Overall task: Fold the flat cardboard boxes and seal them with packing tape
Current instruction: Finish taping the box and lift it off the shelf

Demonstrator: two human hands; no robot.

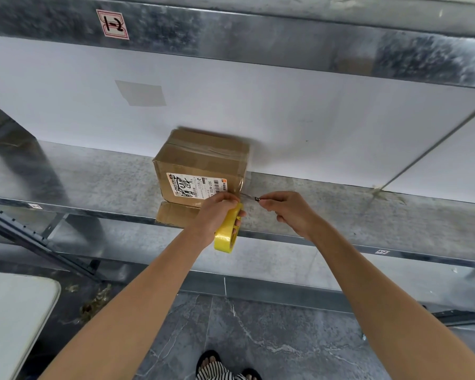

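Observation:
A brown cardboard box (200, 163) stands on a metal shelf (93, 176), its flaps folded shut with clear tape across the top and a white shipping label on its front. My left hand (217, 212) grips a yellow roll of packing tape (228, 229) at the box's lower right corner. A strip of clear tape runs from that corner to the right. My right hand (291, 212) pinches a small dark tool (257, 199) against this strip, just right of the box.
A white wall panel (285, 111) backs the shelf, and a second metal shelf (231, 37) hangs above with a "1-2" label. A white table corner (14, 311) sits at lower left. My sandalled feet stand on grey tiled floor (272, 338).

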